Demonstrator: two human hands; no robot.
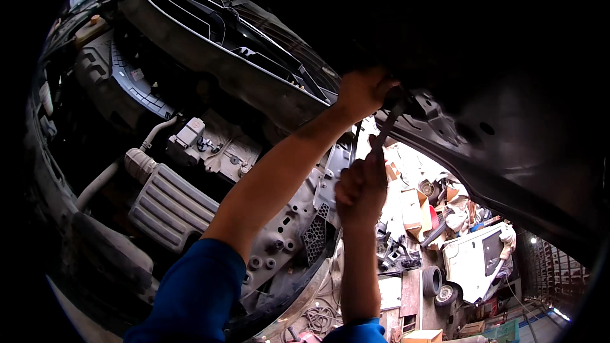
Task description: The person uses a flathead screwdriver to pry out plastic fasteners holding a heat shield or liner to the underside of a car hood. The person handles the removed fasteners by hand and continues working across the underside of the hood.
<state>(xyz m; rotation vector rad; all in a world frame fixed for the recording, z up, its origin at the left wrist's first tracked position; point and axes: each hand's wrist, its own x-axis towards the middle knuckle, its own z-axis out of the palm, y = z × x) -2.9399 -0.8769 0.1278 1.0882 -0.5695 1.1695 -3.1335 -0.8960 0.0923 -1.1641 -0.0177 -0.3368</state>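
Observation:
My left hand point(365, 93) is raised to the shadowed edge of the dark raised hood point(508, 133), fingers curled in. What they grip is lost in the dark. Below it, my right hand point(363, 189) is closed in a fist around a long, dark, wrench-like tool point(389, 126). The tool slants up and right, its upper end meeting the area beside my left fingers at the hood's inner edge. A metal bracket point(437, 114) shows just right of that spot. Shadow hides the tool's tip and whatever it touches.
To the left lies an open engine bay with a ribbed grey housing point(173, 206), a pale pipe point(100, 184) and a small boxed unit point(189, 132). Beyond the vehicle's side are cardboard boxes point(414, 211), a loose tyre point(432, 281) and a white vehicle cab point(473, 260).

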